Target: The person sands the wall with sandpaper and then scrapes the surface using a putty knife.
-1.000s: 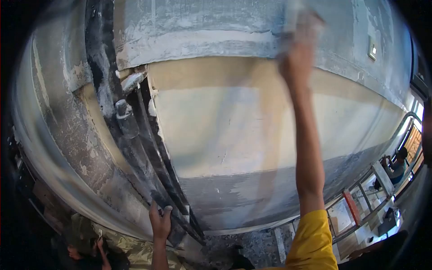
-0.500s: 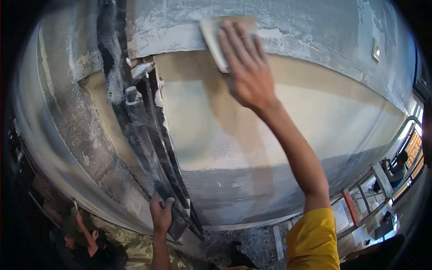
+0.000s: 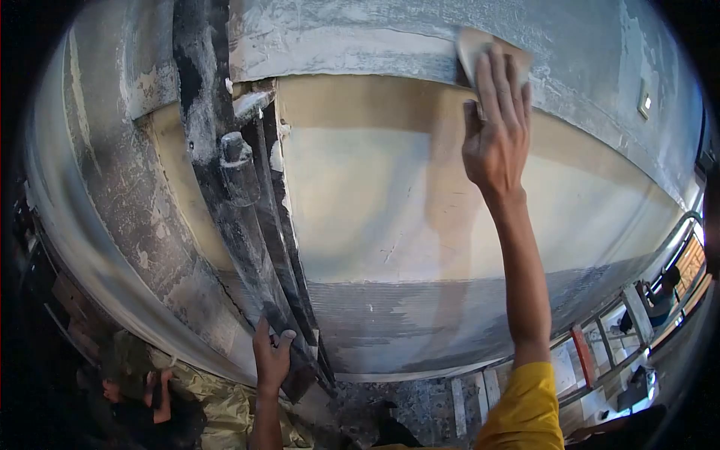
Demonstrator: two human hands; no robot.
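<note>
Sanding block (image 3: pixel 471 43) lies against the wall (image 3: pixel 360 202) in the upper right of the frame, under our right hand (image 3: pixel 495 135), whose fingers (image 3: pixel 501 79) lie stretched out flat and close together across it. At the lower centre our left hand (image 3: pixel 271 360) has its fingers curled around the dark pipes (image 3: pixel 251 232), and another person (image 3: pixel 139 390) crouches at the lower left.

- We see a plastered wall (image 3: pixel 375 202) filling most of the frame, cream in the centre, grey above and below.
- Left of centre, dark pipes (image 3: pixel 240 195) run down it.
- At upper right, a sanding pad (image 3: pixel 466 46) lies flat against it.
- At far right sits a switch plate (image 3: pixel 643 103).
</note>
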